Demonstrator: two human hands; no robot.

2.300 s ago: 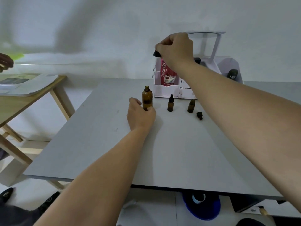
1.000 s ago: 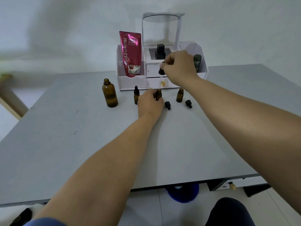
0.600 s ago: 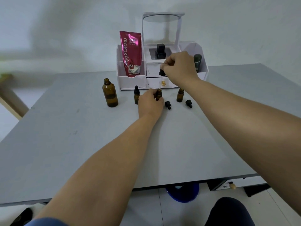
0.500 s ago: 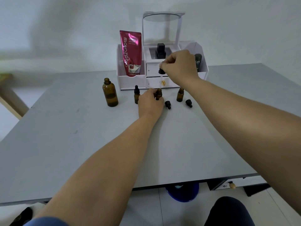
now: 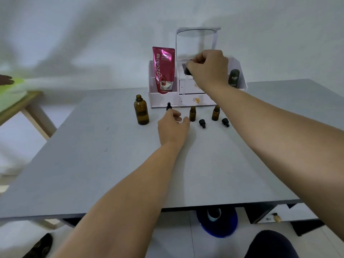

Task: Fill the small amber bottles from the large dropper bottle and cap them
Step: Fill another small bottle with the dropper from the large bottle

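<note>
Right hand (image 5: 208,68): raised above table (image 5: 242,164), closed on black dropper cap (image 5: 187,70). Left hand (image 5: 172,125): resting on table, loosely open, empty, beside middle small amber bottle (image 5: 192,114). Large dropper bottle (image 5: 141,112): uncapped, upright, left.

A flat grey desk (image 5: 111,174) carries everything. At its far edge sits a white organiser (image 5: 195,101). In front stand a large amber bottle (image 5: 141,112), uncapped, a capped small bottle (image 5: 169,107), and two open small bottles (image 5: 192,114) (image 5: 216,113), each with a black cap (image 5: 202,123) (image 5: 225,122) lying just beside it.
</note>
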